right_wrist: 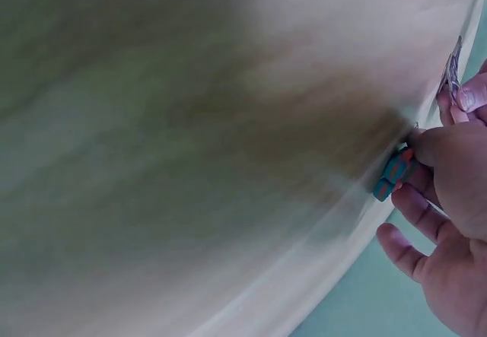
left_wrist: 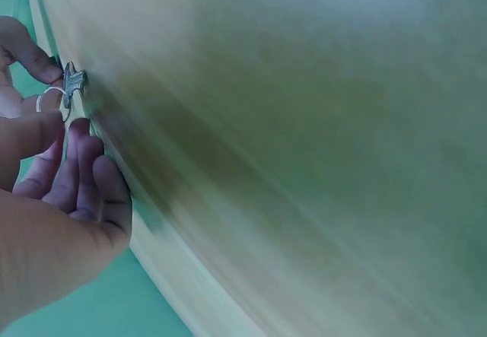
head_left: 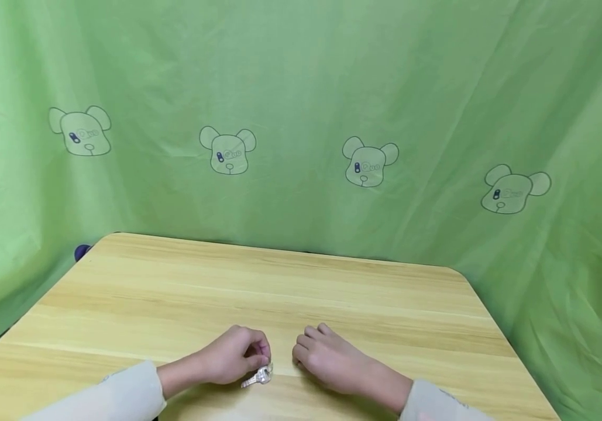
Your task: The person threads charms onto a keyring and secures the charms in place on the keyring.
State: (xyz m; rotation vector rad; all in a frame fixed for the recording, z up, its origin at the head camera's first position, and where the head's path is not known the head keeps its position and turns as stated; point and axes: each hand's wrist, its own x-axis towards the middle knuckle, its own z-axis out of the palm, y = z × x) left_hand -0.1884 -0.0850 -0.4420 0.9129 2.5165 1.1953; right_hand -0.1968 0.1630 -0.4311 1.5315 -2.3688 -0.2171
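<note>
My left hand [head_left: 234,355] pinches a ring with silvery keys between thumb and forefinger, close over the table. The keys [head_left: 258,377] hang from its fingertips, toward me. In the left wrist view, the thin ring [left_wrist: 50,89] runs up from the thumb tip to the metal keys [left_wrist: 74,84]. To the right, a short gap away, my right hand [head_left: 327,359] is palm down with bent fingers. A small teal and orange piece [right_wrist: 391,176] is pinched in its fingers in the right wrist view; the head view hides it. What kind of thing this piece is, I cannot tell.
Both hands are over the near part of a light wooden table [head_left: 258,286] with rounded far corners. A green curtain [head_left: 290,76] printed with bear heads hangs behind it and along both sides. A purple object [head_left: 82,252] shows past the far left corner.
</note>
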